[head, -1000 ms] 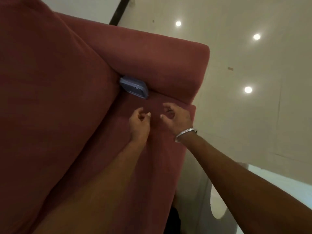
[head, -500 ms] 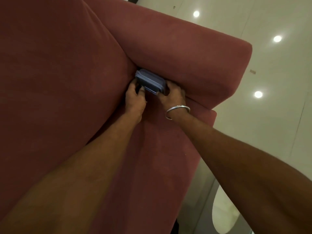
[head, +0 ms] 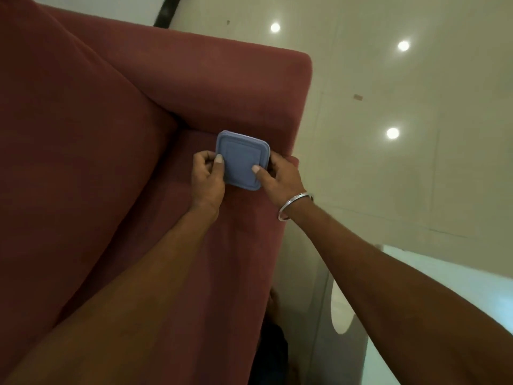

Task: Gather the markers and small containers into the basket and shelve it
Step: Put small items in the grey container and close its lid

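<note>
Head view: blue lidded container (head: pixel 241 159) is just in front of the sofa armrest (head: pixel 236 87), held from both sides. Both grips are closed on it: left hand (head: pixel 206 177) and right hand (head: pixel 279 180) each pinch an edge, thumb on top. It may be clear of the seat (head: pixel 222 245) below the armrest; we can't tell. We'd keep it level, top up, both hands on. Count: one container, zero markers, zero baskets visible.

Blue container (head: pixel 242 159) — dark-red sofa (head: pixel 97 134)

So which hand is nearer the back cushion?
Left. The left hand grips the container edge facing the cushion; the right hand grips the opposite edge.
</note>
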